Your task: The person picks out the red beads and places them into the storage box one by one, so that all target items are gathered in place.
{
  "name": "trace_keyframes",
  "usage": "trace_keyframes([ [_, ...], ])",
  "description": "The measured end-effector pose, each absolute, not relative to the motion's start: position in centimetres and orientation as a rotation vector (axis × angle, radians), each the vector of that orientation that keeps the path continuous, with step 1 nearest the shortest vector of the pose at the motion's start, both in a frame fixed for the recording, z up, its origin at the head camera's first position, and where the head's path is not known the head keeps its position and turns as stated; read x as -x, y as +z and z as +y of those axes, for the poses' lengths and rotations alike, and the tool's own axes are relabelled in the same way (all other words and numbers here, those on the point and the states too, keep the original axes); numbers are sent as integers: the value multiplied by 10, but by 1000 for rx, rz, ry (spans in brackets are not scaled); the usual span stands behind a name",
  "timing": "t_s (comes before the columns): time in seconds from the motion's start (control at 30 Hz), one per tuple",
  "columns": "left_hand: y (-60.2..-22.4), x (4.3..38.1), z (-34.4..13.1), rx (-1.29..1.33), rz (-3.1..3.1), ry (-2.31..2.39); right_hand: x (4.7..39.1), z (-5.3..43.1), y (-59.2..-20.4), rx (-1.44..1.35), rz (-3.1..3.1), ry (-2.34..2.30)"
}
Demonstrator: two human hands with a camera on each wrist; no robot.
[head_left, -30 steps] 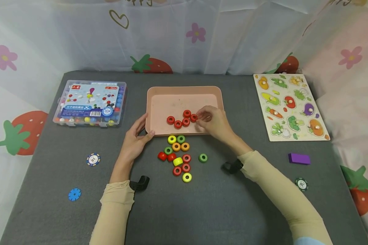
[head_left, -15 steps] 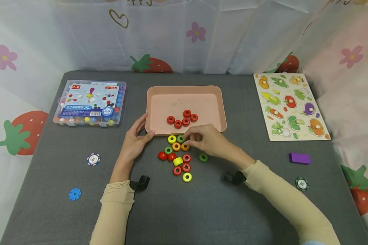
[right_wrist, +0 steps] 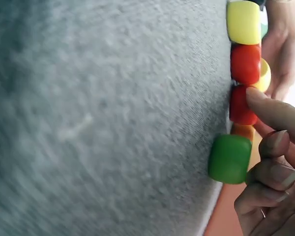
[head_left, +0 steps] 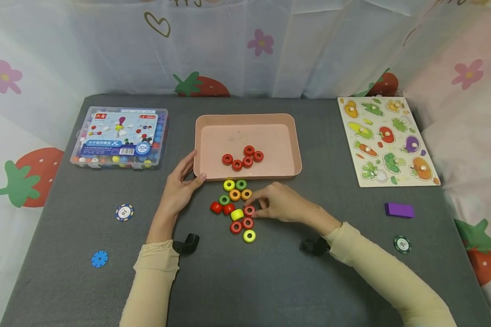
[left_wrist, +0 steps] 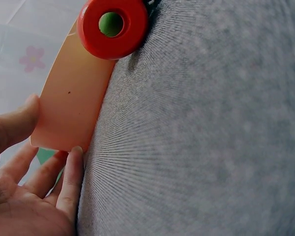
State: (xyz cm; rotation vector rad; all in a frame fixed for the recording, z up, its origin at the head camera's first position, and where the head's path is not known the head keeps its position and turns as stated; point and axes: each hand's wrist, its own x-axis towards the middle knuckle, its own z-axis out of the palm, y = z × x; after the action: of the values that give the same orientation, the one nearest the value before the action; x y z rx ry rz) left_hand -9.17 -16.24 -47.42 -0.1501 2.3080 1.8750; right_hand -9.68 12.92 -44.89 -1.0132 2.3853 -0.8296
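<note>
A pink tray [head_left: 270,136] holds several red ring beads [head_left: 237,165]. My left hand [head_left: 177,190] grips its front left corner, thumb at the rim and fingers along the side, as the left wrist view also shows. In front of the tray lies a cluster of red, yellow, orange and green beads. With thumb and fingertips my right hand [head_left: 284,203] pinches a red bead [right_wrist: 242,104] at the cluster's right side, which stays on the table. A green bead [right_wrist: 229,158] stands close by, hidden under the hand in the head view.
A clear box with colourful balls [head_left: 120,137] stands at the back left, and a vegetable puzzle board [head_left: 388,141] at the back right. Poker chips [head_left: 124,212], a blue disc [head_left: 100,259] and a purple block [head_left: 399,210] lie toward the sides.
My right hand has left the red beads inside the tray and moved toward me, over the cluster, to a red bead there. The left hand keeps its place on the tray.
</note>
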Motion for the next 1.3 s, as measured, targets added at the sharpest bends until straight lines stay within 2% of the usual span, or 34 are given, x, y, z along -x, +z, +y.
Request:
trace_keyframes([
  [0.4,-474,92,-162,157,2307,1872,111,135,-434,991,2512,-1192],
  [0.63,-475,92,-161,160,2302,1886,134,140,-440,732,2885,-1212],
  [0.87,-474,92,-161,168,2292,1884,146,138,-453,503,2895,-1108],
  [1.3,-474,91,-161,190,2277,1882,148,132,-455,421,2790,-1267],
])
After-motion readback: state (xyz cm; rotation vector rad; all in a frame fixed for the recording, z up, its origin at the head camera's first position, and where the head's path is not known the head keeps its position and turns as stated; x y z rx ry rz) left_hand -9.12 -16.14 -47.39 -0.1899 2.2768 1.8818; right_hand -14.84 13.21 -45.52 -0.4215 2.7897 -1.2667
